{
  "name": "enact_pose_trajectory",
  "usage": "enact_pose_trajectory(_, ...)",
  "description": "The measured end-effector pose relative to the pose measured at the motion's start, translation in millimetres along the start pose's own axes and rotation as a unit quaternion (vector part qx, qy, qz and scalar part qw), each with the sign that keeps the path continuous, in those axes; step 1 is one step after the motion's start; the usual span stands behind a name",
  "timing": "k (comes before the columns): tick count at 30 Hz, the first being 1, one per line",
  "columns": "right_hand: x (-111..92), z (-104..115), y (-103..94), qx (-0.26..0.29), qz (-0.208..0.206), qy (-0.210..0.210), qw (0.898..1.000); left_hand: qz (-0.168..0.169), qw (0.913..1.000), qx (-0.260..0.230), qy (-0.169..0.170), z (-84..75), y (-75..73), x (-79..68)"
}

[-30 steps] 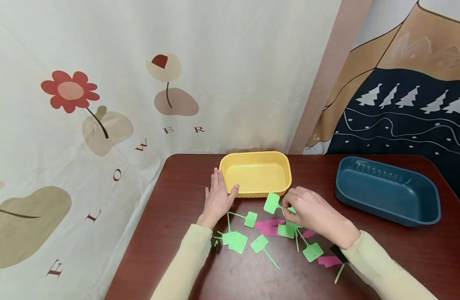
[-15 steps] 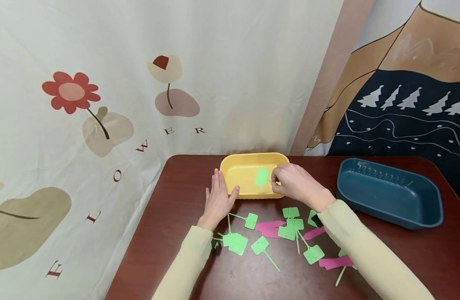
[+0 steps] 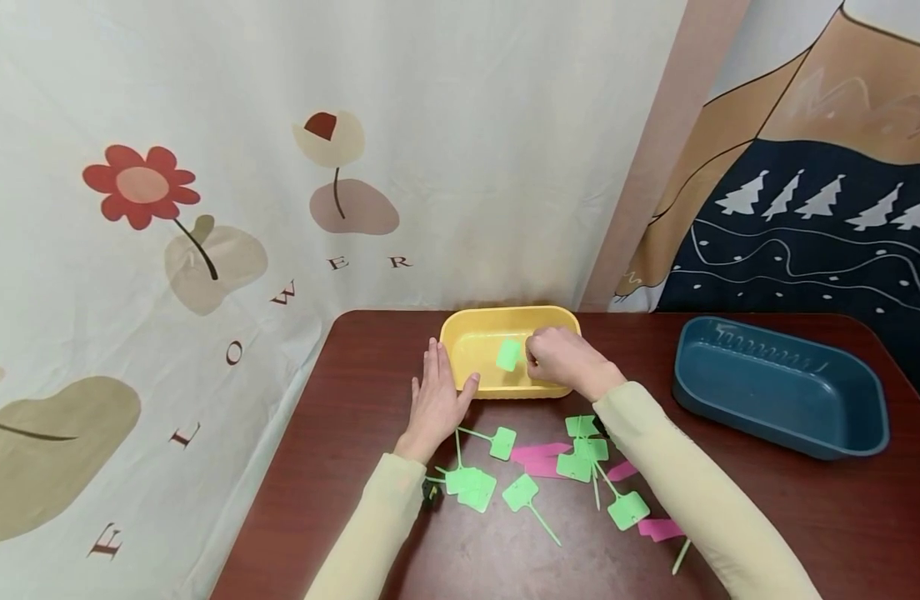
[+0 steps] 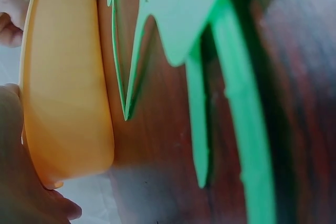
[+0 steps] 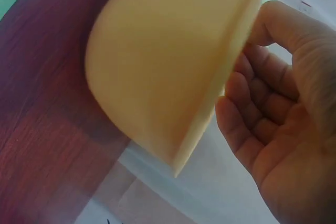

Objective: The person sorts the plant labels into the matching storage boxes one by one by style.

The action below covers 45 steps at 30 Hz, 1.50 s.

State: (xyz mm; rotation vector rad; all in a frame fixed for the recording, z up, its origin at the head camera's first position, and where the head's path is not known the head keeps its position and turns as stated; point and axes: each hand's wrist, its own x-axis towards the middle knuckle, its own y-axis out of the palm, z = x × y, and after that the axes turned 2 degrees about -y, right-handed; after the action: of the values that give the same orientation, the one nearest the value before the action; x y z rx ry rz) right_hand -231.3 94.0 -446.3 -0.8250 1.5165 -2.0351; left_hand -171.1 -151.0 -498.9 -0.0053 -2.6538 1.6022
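Note:
My right hand (image 3: 563, 358) is over the yellow bin (image 3: 520, 312), its thumb and curled fingers pinching a green plant label (image 3: 508, 356). The label's square head shows inside the bin's outline, and its stem is hidden by the hand. In the right wrist view, the fingers (image 5: 257, 103) curl beside the bin's rim, and only a pale green corner of the label shows. My left hand (image 3: 437, 408) rests against the bin's left front side with straight fingers and the thumb along the rim. Several green plant labels (image 3: 522, 492) lie loose on the table.
A dark blue bin (image 3: 778, 392) stands at the right of the brown table (image 3: 317, 467). Flat pink pieces (image 3: 546, 461) lie among the green labels; another pink piece (image 3: 658, 529) is by my right sleeve. A printed curtain (image 3: 490, 167) hangs behind the table.
My right hand has lifted a green plant label from the pile and carried it up and left, over the yellow bin. My left hand has stayed on the bin.

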Motion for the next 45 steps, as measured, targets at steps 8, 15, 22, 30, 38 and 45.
enact_pose_trajectory(8,11,-2,7.4,-0.043,0.067,-0.022,0.997,0.002,1.0,-0.006,0.0,-0.9,0.6,0.9)
enact_pose_trajectory(15,20,-4,12.3,-0.064,0.109,-0.034,0.991,0.009,1.0,-0.002,-0.002,-3.3,2.0,1.4)
enact_pose_trajectory(22,25,-8,12.8,-0.059,0.134,-0.026,0.989,0.013,0.9999,-0.009,-0.003,-6.1,0.6,-0.1)
enact_pose_trajectory(30,28,-7,14.6,-0.044,0.151,-0.007,0.988,0.008,0.9999,-0.012,0.001,-5.9,0.7,-1.0)
enact_pose_trajectory(38,13,-4,-3.9,0.042,0.08,-0.023,0.996,0.003,0.9999,-0.013,0.0,-2.7,2.9,-1.4)
enact_pose_trajectory(45,-18,10,-19.5,0.043,0.02,-0.011,0.999,0.005,0.9999,-0.014,-0.007,-0.5,1.3,-2.7)
